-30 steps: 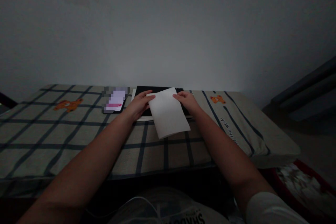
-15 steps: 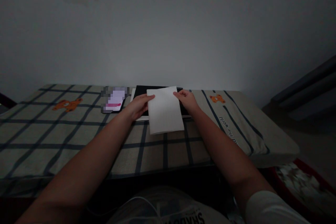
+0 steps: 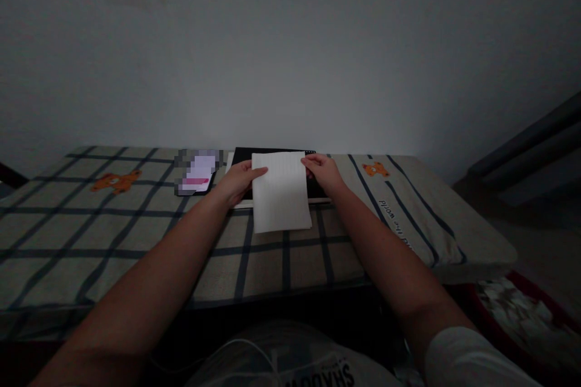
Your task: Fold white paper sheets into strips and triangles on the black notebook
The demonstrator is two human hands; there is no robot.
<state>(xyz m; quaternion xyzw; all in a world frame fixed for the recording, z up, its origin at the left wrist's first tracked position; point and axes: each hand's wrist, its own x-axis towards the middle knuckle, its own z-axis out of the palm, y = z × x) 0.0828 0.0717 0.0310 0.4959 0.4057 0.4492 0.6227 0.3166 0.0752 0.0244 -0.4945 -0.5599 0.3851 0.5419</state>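
Paper first: we hold a white sheet of paper [image 3: 281, 199] by its two far corners, and it lies tilted only slightly, its near edge over the checked cloth [image 3: 136, 230] that covers the table [image 3: 476, 254]. Our left hand [image 3: 236, 181] pinches the sheet's far left corner, thumb on top and the other fingers tucked beneath, so that grip is pressed together on the paper. Our right hand [image 3: 323, 172] does the same at the far right corner, its fingers curled and closed on the edge. Faint ruled lines show near the top of the sheet.

Under the far half of the paper sits a black notebook [image 3: 272, 154], with a row of small binding holes visible along its far right edge; a pale board or page edge peeks out just below it on the left. The paper overlaps the notebook and reaches past it toward us.

Just beside our left hand, to its left, lies a phone [image 3: 197, 172] with a lit screen, blurred out so we cannot read it. The cloth carries small orange bear figures, one [image 3: 111, 181] well to the left and one [image 3: 374, 169] near our right hand. The wall [image 3: 290, 42] behind the table is plain and dim.
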